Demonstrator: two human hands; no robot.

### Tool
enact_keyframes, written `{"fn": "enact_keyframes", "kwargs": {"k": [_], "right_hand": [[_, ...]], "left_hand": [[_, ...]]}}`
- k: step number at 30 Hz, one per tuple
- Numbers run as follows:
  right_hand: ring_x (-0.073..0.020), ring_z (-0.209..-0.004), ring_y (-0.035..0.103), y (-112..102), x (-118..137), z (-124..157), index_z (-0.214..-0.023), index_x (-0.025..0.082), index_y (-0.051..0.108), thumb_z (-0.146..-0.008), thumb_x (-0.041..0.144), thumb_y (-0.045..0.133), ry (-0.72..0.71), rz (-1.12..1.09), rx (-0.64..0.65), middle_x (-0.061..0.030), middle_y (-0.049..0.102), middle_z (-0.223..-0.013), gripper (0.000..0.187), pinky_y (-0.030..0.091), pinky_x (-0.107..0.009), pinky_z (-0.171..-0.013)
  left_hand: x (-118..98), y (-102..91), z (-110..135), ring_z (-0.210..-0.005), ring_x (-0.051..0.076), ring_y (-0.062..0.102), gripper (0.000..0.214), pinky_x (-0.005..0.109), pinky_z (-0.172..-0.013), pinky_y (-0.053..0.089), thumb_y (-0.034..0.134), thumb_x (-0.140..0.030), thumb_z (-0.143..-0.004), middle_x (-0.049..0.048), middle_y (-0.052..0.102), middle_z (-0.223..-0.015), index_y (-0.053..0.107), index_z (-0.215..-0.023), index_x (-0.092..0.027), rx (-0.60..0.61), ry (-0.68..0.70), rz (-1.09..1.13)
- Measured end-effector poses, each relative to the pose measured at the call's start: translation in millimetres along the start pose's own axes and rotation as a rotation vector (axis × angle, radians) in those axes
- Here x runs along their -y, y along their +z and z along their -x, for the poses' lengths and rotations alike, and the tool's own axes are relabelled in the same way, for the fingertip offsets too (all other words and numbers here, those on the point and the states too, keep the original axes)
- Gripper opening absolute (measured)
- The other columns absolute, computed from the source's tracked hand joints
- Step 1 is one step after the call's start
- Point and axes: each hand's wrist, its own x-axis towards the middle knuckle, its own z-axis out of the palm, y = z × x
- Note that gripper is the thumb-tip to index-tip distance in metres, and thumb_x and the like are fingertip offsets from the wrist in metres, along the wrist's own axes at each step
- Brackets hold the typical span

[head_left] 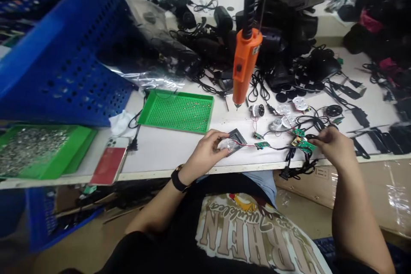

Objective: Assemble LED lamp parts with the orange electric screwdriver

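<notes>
My left hand (208, 149) is closed around a small silvery round part (226, 144) that rests on a dark square frame (237, 138) near the table's front edge. Thin red wires run from that part to a small green circuit board (261, 144). My right hand (332, 143) pinches black wiring (313, 137) next to another green circuit board (303, 142). An orange electric screwdriver (245, 66) hangs tip down above the table between my hands, a little farther back.
A green perforated tray (178, 111) lies left of my left hand. A phone with a red back (111, 162) and a green tray of screws (38, 150) sit at the left. A big blue crate (61, 51) leans behind. Black parts and cables (276, 34) crowd the back.
</notes>
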Motion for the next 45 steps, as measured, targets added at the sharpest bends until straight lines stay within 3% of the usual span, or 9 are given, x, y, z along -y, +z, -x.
{"fn": "enact_keyframes", "kwargs": {"k": [4,9,11,16,19,21,26,30,45], "right_hand": [[-0.028,-0.08,0.069,-10,15,22,-0.1,0.028,0.072,-0.077,0.043,0.076,-0.015,-0.067,-0.274,-0.0063,0.075,-0.087,0.028,0.049,-0.046,-0.083],[-0.0242,-0.082,0.07,-3,53,45,-0.101,0.022,0.077,-0.08,0.048,0.078,-0.128,-0.38,-0.354,-0.0113,0.077,-0.098,0.033,0.055,-0.043,-0.084],[-0.0221,-0.079,0.07,7,75,57,-0.097,0.021,0.077,-0.075,0.045,0.085,-0.159,-0.59,-0.282,-0.0089,0.077,-0.092,0.033,0.057,-0.041,-0.08],[-0.0171,-0.086,0.073,30,139,86,-0.106,0.026,0.073,-0.074,0.037,0.088,-0.216,-0.955,0.172,-0.0033,0.077,-0.097,0.037,0.062,-0.034,-0.081],[-0.0136,-0.076,0.072,39,168,95,-0.106,0.026,0.072,-0.071,0.033,0.091,-0.193,-1.105,0.337,0.0006,0.075,-0.084,0.041,0.061,-0.028,-0.073],[-0.0124,-0.067,0.07,43,179,98,-0.105,0.026,0.07,-0.068,0.033,0.093,-0.178,-1.164,0.437,0.003,0.074,-0.076,0.045,0.061,-0.026,-0.067],[-0.013,-0.067,0.072,48,189,107,-0.105,0.025,0.068,-0.064,0.034,0.095,-0.145,-1.162,0.534,0.0026,0.076,-0.076,0.049,0.061,-0.026,-0.065],[-0.0125,-0.069,0.072,49,191,114,-0.107,0.025,0.068,-0.064,0.031,0.095,-0.141,-1.167,0.542,0.0025,0.076,-0.078,0.052,0.059,-0.024,-0.065],[-0.014,-0.065,0.068,49,182,115,-0.112,0.024,0.067,-0.09,0.047,0.071,-0.13,-1.168,0.539,0.0027,0.071,-0.072,0.032,0.058,-0.03,-0.07]], "left_hand": [[-6,-3.3,-13,-0.075,0.016,0.064,0.042,0.028,-0.067,0.049,0.075,-0.039,-0.086,0.0035,0.069,-0.099,0.062,-0.122,-0.021,0.102,-0.064,0.018],[-6,1.7,-24,-0.072,0.015,0.058,0.024,0.03,-0.067,0.048,0.071,-0.04,-0.09,0.0032,0.062,-0.097,0.066,-0.097,-0.018,0.174,0.011,-0.074],[-4,2.7,-27,-0.077,0.016,0.058,0.024,0.032,-0.072,0.05,0.069,-0.041,-0.092,0.0051,0.059,-0.102,0.068,-0.093,-0.017,0.154,0.067,-0.16],[-2,1.7,-21,-0.098,0.023,0.061,0.028,0.038,-0.086,0.052,0.069,-0.042,-0.095,0.006,0.06,-0.104,0.064,-0.108,-0.018,0.028,0.102,-0.277],[-10,4.8,-7,-0.099,0.02,0.061,0.032,0.034,-0.084,0.053,0.07,-0.039,-0.095,0.0076,0.061,-0.113,0.061,-0.119,-0.019,-0.156,0.217,-0.201],[-17,9.3,3,-0.092,0.017,0.062,0.035,0.03,-0.077,0.054,0.07,-0.039,-0.096,0.0072,0.062,-0.113,0.062,-0.126,-0.022,-0.16,0.305,-0.081],[-28,21.5,11,-0.098,0.018,0.067,0.07,0.03,-0.079,0.059,0.081,-0.047,-0.084,0.008,0.064,-0.123,0.053,-0.145,-0.03,-0.096,0.351,0.047],[-24,24.9,8,-0.118,0.023,0.066,0.054,0.041,-0.101,0.057,0.08,-0.039,-0.087,0.0077,0.067,-0.125,0.061,-0.137,-0.029,-0.145,0.393,-0.038],[-23,24.5,6,-0.107,0.022,0.068,0.055,0.038,-0.09,0.057,0.087,-0.042,-0.079,0.0067,0.071,-0.117,0.065,-0.128,-0.028,-0.17,0.334,-0.045]]}}
